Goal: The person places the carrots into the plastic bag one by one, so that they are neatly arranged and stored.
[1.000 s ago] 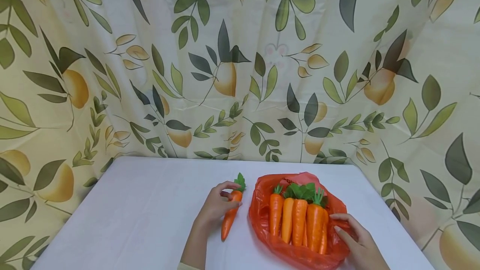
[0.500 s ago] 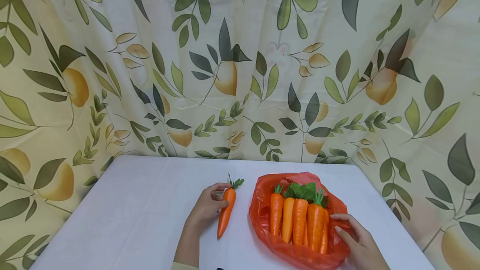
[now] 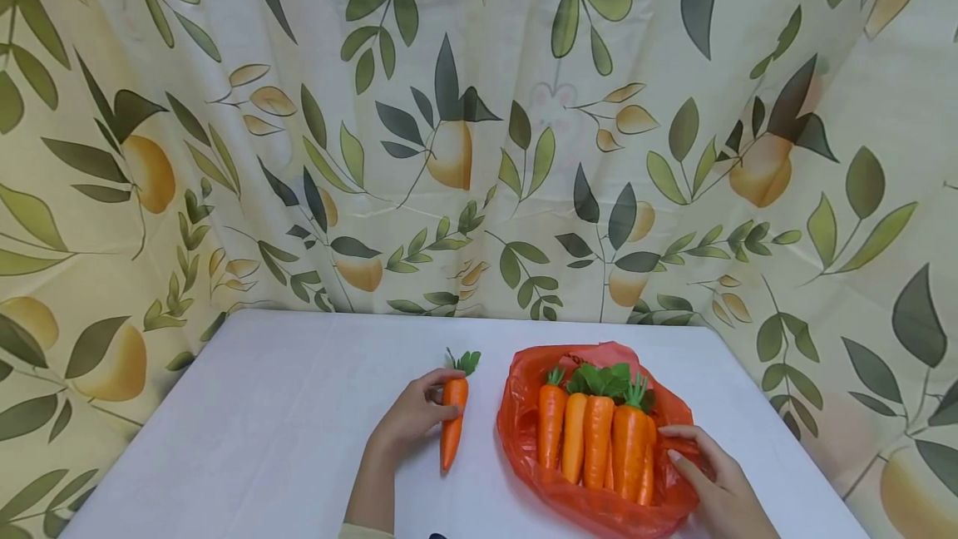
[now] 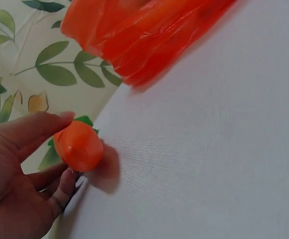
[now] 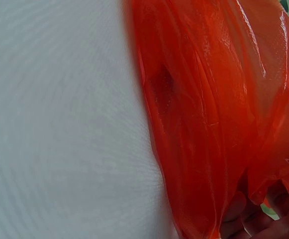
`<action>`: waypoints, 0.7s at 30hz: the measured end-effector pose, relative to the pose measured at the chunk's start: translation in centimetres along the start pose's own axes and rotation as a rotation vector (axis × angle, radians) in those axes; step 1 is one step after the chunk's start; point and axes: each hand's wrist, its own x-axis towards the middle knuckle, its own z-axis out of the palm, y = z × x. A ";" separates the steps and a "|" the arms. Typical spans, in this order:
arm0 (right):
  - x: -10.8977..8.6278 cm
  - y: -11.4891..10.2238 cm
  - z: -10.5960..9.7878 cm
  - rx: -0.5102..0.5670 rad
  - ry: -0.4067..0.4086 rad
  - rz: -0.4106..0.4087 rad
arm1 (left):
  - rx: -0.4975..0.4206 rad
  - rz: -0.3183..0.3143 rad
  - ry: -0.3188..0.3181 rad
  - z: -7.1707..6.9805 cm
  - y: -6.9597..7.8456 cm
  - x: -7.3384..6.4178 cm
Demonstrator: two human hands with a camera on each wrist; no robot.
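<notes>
My left hand (image 3: 414, 412) pinches an orange carrot (image 3: 453, 414) near its green leafy top, between thumb and fingers, its tip pointing toward me. In the left wrist view that carrot (image 4: 80, 148) is seen tip-on beside the thumb; whether it touches the table I cannot tell. To its right sits a red plastic bag (image 3: 524, 472), its mouth spread wide. Several carrots (image 3: 597, 439) lie side by side in it, green tops at the far end. The right hand (image 3: 718, 477) holds the bag's right rim; in the right wrist view, bag folds (image 5: 194, 124) partly hide its fingers.
A white-covered table (image 3: 247, 439) carries everything, with bare cloth left of the left hand. Behind and at both sides hangs a curtain (image 3: 479, 148) printed with leaves and fruit. A small dark object (image 3: 437, 536) shows at the bottom edge of the head view.
The left hand has moved left, away from the bag, with the carrot, which has turned to stand straighter in view. The right hand and the bag have stayed nearly still.
</notes>
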 end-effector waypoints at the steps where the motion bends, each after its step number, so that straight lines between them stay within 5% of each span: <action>1: 0.0 0.0 0.0 -0.001 0.001 -0.003 | 0.011 0.006 0.000 0.0 0.0 0.0; 21: 0.0 -0.1 -0.1 -0.016 -0.001 -0.001 | 0.066 -0.026 0.117 -0.4 0.0 -0.1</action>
